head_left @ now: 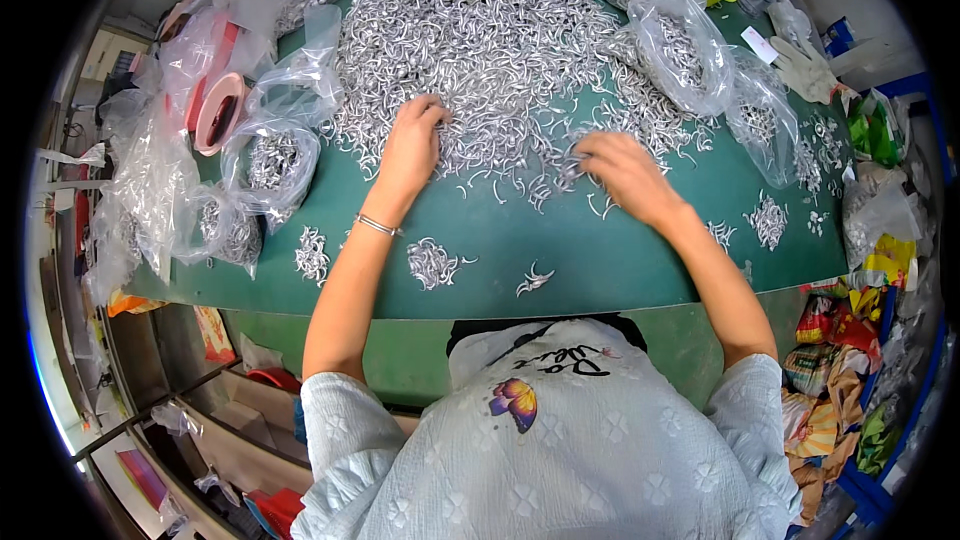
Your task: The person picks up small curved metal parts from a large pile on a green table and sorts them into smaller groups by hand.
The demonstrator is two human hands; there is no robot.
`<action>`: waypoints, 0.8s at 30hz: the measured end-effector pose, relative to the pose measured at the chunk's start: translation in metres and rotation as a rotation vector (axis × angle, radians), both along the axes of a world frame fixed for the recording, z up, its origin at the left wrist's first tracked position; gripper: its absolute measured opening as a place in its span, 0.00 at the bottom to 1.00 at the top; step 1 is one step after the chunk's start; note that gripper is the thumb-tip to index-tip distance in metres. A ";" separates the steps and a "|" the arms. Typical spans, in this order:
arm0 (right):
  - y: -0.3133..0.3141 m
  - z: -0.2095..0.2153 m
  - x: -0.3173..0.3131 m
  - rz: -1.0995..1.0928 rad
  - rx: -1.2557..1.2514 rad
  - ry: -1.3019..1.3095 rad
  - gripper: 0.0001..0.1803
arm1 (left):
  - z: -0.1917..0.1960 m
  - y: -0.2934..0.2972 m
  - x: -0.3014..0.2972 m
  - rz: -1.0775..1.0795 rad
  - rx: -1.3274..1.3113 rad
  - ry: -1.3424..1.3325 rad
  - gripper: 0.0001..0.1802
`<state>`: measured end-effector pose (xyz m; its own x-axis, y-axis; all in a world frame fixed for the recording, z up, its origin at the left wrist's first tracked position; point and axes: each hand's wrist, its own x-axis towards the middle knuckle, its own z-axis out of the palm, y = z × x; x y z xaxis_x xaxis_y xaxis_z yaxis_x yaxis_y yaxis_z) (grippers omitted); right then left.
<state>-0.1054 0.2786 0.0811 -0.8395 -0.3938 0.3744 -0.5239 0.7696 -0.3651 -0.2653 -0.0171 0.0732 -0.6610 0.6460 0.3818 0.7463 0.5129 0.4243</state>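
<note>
My left hand (415, 135) and right hand (622, 166) seemingly sort silver pieces (470, 30); can't tell whether fingers (594, 147) pinch any. Next likely needs separating a few.

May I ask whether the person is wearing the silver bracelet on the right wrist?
No, the silver bracelet sits just behind the left hand; the right hand has none.

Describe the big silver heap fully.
The big silver heap is a loose mound of small, curved, shiny pieces, metallic-looking and tangled. It covers the far middle of the green tabletop, thinning toward its near edge. There, the left hand and right hand appear to touch it. A clear bag lies against its right side.
</note>
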 end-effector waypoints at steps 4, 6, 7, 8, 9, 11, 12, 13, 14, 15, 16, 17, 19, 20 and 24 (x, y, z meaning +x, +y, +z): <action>0.014 0.006 0.001 -0.334 -0.061 0.061 0.11 | 0.020 0.024 0.027 0.179 -0.077 0.087 0.14; -0.003 0.013 0.004 -0.520 -0.130 0.100 0.12 | 0.030 0.037 0.045 0.105 -0.057 -0.016 0.12; -0.012 0.016 0.005 -0.444 -0.163 0.098 0.13 | 0.036 0.041 0.061 0.051 -0.063 -0.112 0.12; -0.025 0.019 0.007 -0.321 -0.216 0.038 0.16 | 0.039 0.043 0.079 -0.005 -0.067 -0.211 0.13; -0.038 0.022 0.011 -0.249 -0.145 0.019 0.16 | 0.039 0.044 0.098 -0.086 -0.078 -0.242 0.15; -0.044 0.015 0.016 -0.171 -0.050 -0.029 0.17 | 0.044 0.041 0.135 -0.175 -0.136 -0.310 0.19; -0.035 0.003 0.019 -0.173 -0.017 -0.060 0.17 | 0.048 0.040 0.148 -0.193 -0.177 -0.347 0.20; -0.027 -0.003 0.023 -0.168 0.011 -0.089 0.16 | 0.051 0.036 0.160 -0.203 -0.221 -0.383 0.22; -0.021 -0.002 0.027 -0.220 0.014 -0.064 0.16 | 0.051 0.032 0.168 -0.192 -0.201 -0.395 0.23; -0.015 0.003 0.032 -0.270 0.018 -0.038 0.15 | 0.051 0.029 0.176 -0.180 -0.181 -0.408 0.24; -0.012 0.008 0.035 -0.323 0.021 -0.009 0.15 | 0.051 0.025 0.183 -0.169 -0.161 -0.416 0.25; -0.019 0.010 0.040 -0.383 -0.032 0.000 0.14 | 0.048 0.020 0.192 -0.156 -0.121 -0.449 0.26; -0.040 0.012 0.043 -0.375 -0.112 -0.039 0.14 | 0.036 0.017 0.203 -0.119 -0.109 -0.437 0.25; -0.051 0.013 0.041 -0.369 -0.152 -0.060 0.14 | 0.031 0.017 0.207 -0.098 -0.104 -0.433 0.24; -0.079 0.000 0.025 -0.304 -0.085 -0.036 0.15 | 0.019 0.019 0.215 -0.102 0.028 -0.411 0.20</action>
<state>-0.0803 0.1992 0.0811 -0.9274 -0.0910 0.3628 -0.2596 0.8550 -0.4491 -0.0508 0.0014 0.0918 -0.6950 0.7093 0.1178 0.5583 0.4291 0.7101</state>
